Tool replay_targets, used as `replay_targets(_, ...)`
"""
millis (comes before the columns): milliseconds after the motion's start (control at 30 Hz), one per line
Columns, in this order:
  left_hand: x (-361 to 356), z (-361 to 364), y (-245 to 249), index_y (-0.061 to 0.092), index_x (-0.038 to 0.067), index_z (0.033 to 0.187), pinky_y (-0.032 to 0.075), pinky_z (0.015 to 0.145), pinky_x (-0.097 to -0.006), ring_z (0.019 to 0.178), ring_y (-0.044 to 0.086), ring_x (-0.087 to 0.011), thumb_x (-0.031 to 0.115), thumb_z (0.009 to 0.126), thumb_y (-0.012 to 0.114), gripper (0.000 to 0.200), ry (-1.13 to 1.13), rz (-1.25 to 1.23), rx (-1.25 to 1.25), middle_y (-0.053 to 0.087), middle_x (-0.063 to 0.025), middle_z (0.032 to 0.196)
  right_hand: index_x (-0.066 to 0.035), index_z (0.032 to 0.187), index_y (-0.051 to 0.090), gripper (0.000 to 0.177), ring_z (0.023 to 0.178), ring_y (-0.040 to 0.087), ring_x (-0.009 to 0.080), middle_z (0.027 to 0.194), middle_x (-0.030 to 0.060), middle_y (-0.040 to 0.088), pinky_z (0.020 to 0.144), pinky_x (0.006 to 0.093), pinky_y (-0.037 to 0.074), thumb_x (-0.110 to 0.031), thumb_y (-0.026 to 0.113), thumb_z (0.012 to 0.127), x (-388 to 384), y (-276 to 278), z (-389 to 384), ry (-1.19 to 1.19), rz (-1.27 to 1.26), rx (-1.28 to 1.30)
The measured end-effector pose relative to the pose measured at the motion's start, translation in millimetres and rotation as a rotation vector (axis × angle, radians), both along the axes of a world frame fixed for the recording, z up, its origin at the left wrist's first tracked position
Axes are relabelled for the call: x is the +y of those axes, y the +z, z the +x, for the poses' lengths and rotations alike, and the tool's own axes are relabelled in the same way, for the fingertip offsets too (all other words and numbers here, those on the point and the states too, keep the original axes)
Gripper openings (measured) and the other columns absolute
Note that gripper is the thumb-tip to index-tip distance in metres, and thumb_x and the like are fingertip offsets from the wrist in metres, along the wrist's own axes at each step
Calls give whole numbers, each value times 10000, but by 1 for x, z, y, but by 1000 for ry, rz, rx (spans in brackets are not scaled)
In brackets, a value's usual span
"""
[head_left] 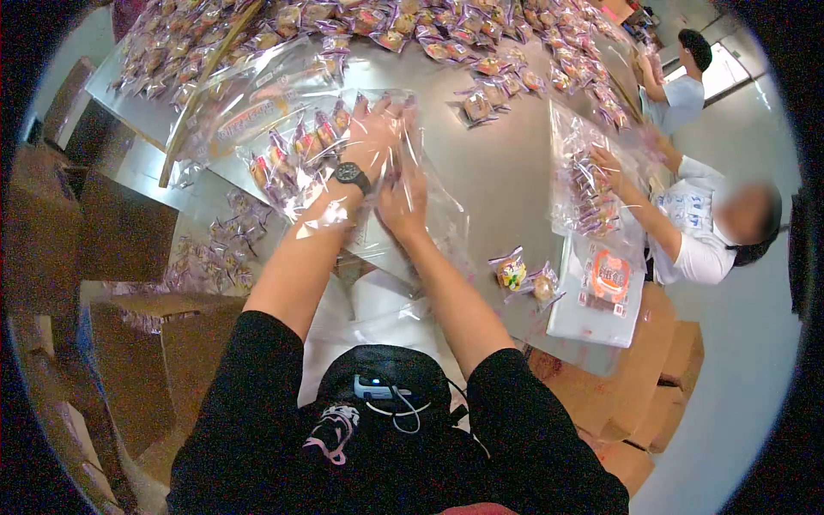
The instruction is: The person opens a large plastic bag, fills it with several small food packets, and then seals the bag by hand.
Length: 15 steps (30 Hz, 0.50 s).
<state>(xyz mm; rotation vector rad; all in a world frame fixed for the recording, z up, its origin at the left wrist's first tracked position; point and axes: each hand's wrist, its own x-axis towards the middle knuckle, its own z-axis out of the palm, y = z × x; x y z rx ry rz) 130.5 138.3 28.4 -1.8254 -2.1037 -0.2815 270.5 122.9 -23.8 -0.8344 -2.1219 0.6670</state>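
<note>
A large clear plastic bag point(442, 210) lies on the metal table in front of me, with a row of small wrapped snacks point(300, 142) inside its left part. My left hand point(373, 137), with a black watch on the wrist, lies over the bag just right of the snacks, its fingers spread. Close beside it, my right hand point(402, 196) rests on or in the film; its fingers are partly hidden by glare and plastic. Whether the hands are under or over the top layer is unclear.
Many wrapped snacks point(395, 24) pile up along the table's far side. Two loose packs point(512, 273) lie to the right, near a stack of printed bags point(596, 292). A co-worker's hands handle a filled bag point(584, 184). Cardboard boxes point(129, 369) stand at the left.
</note>
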Motion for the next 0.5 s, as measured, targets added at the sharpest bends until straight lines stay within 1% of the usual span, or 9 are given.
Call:
replay_targets(33,-5,8,7,563,175,1405,329,1153,-559,1385,489,-271,274,806,729,629,38,-40,-15,605,-50,1408,-3,1474,442,689,1161,597,441,1262,273,626,1031,487,463,-118,653,828,2,1,-2,-15,32,1)
replay_targets(67,-4,8,7,566,175,1400,327,1152,-558,1381,493,-273,267,821,714,604,52,-26,-23,608,-52,1402,2,1474,439,689,1155,600,441,1254,277,627,1028,482,464,-122,652,831,3,3,-3,-33,65,1)
replay_targets(100,0,8,0,570,176,1395,325,1152,-556,1378,497,-275,261,837,700,579,65,-12,-33,611,-54,1396,17,1408,489,601,1125,602,452,1214,275,636,1009,474,474,-150,645,852,0,5,-1,-19,88,79)
replay_targets(200,5,7,-11,588,172,1360,330,1138,-551,1365,503,-285,273,893,643,482,34,64,-60,617,-58,1380,-6,1425,488,585,1226,552,461,1375,284,555,1058,513,440,-185,620,884,0,12,1,48,-232,40)
replay_targets(233,1,10,-8,596,168,1348,333,1133,-551,1360,506,-288,286,899,634,466,39,98,-58,618,-59,1379,0,1413,500,567,1281,518,463,1434,282,513,1090,493,423,-209,624,901,-1,16,1,55,-155,3)
replay_targets(333,0,14,-8,616,149,1314,335,1120,-568,1332,526,-291,311,907,613,438,64,167,-50,623,-65,1369,9,1389,518,553,1278,519,458,1420,286,520,1083,492,427,-228,637,904,-7,29,-1,41,-11,140)
replay_targets(367,1,14,-9,623,142,1303,334,1115,-577,1321,535,-291,318,908,606,433,73,186,-46,625,-68,1365,7,1416,494,597,1250,526,473,1408,292,523,1077,495,425,-232,653,893,-4,34,-1,92,2,123)
replay_targets(467,9,15,-6,640,125,1279,334,1096,-611,1293,555,-296,331,905,602,428,129,128,4,616,-82,1377,47,1369,497,601,1257,502,474,1326,290,565,1083,512,389,-290,661,899,-9,32,-4,-16,-103,-79)
replay_targets(500,9,18,-3,658,120,1244,329,1096,-620,1296,551,-290,319,907,605,394,154,126,-21,623,-85,1357,46,1367,500,603,1262,498,476,1325,290,565,1090,520,380,-291,666,895,-11,23,-6,-31,-85,-87)
